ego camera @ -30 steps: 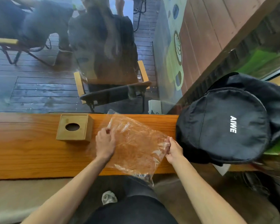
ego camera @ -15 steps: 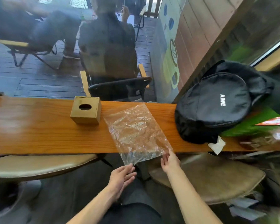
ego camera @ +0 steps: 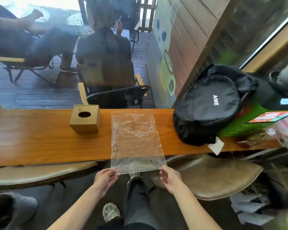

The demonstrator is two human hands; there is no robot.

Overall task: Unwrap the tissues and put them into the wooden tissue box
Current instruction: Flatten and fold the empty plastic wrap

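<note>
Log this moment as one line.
left hand: at wrapper corner | right hand: at other corner | plastic wrapper: flat, overhanging counter | tissue box: untouched

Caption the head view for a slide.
Both hands, left hand and right hand, hold a clear plastic bag beside the wooden tissue box.

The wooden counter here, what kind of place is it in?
Probably a café window bar. The long wooden counter faces a glass window onto a deck where people sit in chairs, and padded stools stand below it.

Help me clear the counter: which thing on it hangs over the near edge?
The clear plastic bag: its near end overhangs the edge between both hands. The wooden box and black backpack sit fully on the counter.
</note>
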